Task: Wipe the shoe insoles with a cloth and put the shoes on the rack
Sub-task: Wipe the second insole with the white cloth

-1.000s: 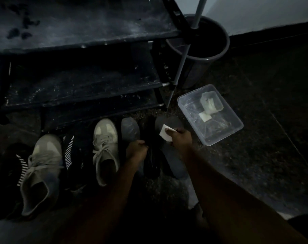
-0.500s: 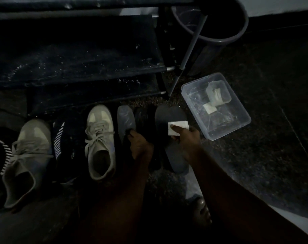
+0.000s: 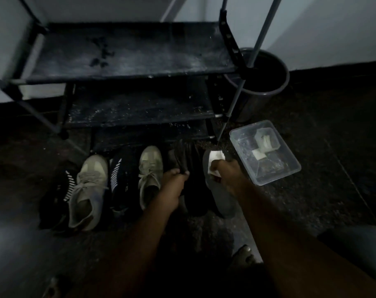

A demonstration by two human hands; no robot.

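Head view: my right grip (image 3: 227,172) is clamped on the white cloth (image 3: 216,157) and presses it onto the toe end of the dark insole (image 3: 220,198). The insole lies on the floor (image 3: 316,130) in front of the rack's (image 3: 129,57) right end. My left grip (image 3: 174,179) is curled round the black shoe (image 3: 193,196), just beside the insole. 2 grey sneakers (image 3: 87,190) and 2 black striped shoes (image 3: 120,177) line the rack's front. A clear tub (image 3: 277,169) with folded cloths (image 3: 264,140) sits right of the rack. The bucket (image 3: 275,91) stands by the rack's right post.
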